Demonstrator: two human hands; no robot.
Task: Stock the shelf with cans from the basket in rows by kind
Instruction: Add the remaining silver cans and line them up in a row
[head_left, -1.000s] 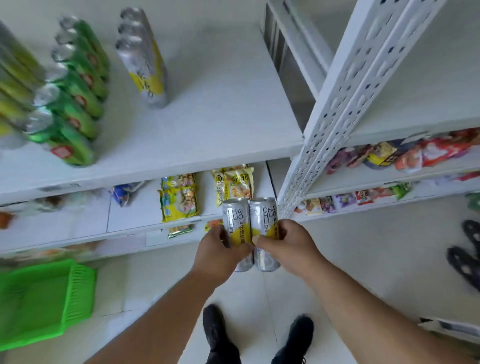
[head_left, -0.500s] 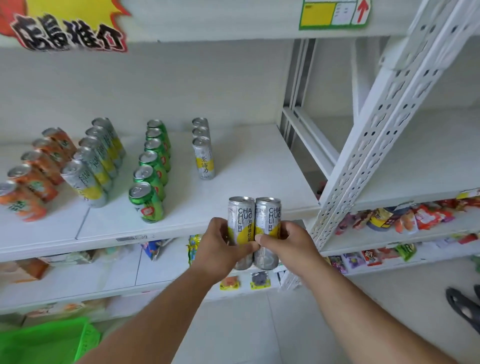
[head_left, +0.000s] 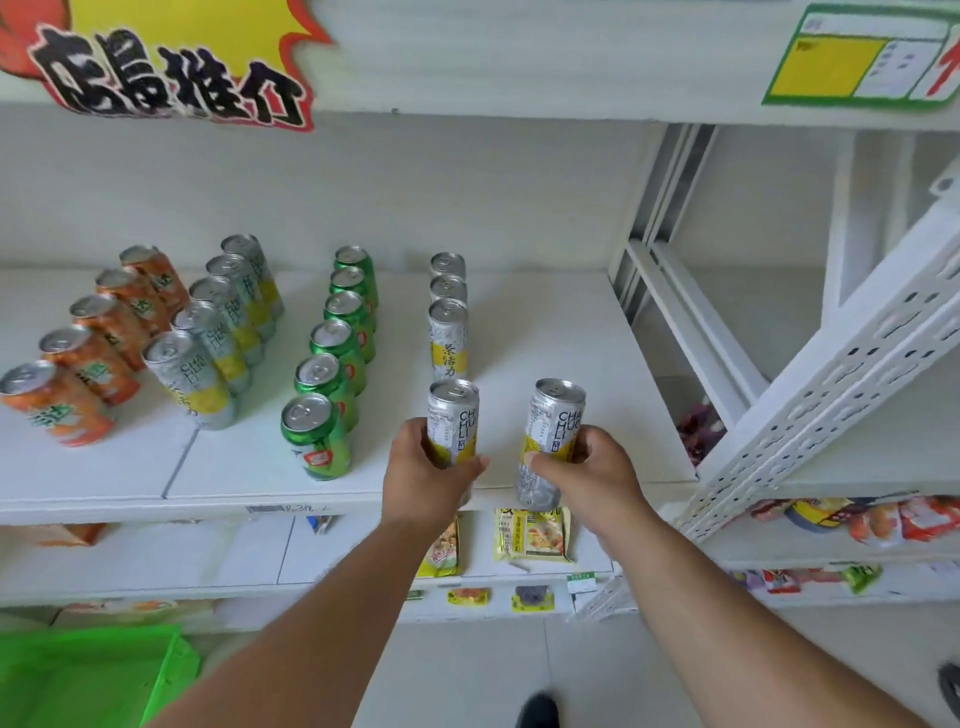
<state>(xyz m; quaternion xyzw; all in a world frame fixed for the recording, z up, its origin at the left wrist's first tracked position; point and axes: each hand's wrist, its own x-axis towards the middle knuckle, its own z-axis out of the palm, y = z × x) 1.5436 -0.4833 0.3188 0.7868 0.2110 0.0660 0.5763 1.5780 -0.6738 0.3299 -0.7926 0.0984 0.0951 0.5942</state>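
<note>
My left hand (head_left: 428, 475) grips a slim silver-and-yellow can (head_left: 453, 415), held upright over the front of the white shelf (head_left: 561, 364), just in front of a row of three matching cans (head_left: 448, 332). My right hand (head_left: 589, 475) grips a second silver-and-yellow can (head_left: 553, 431), tilted slightly, a hand's width to the right near the shelf's front edge. Further left stand a row of green cans (head_left: 332, 364), another silver-and-yellow row (head_left: 218, 332) and a row of orange cans (head_left: 88, 353). A corner of the green basket (head_left: 93, 675) shows at the bottom left.
A perforated white upright (head_left: 831, 384) slants along the shelf's right side. Below are shelves with snack packets (head_left: 530, 535). A red-and-yellow sign (head_left: 171, 67) hangs on the shelf above. Bare shelf surface lies to the right of the three-can row.
The view and both hands rose toward the shelf. The two cans, held side by side before, have moved apart, the left one now lined up in front of the three-can row.
</note>
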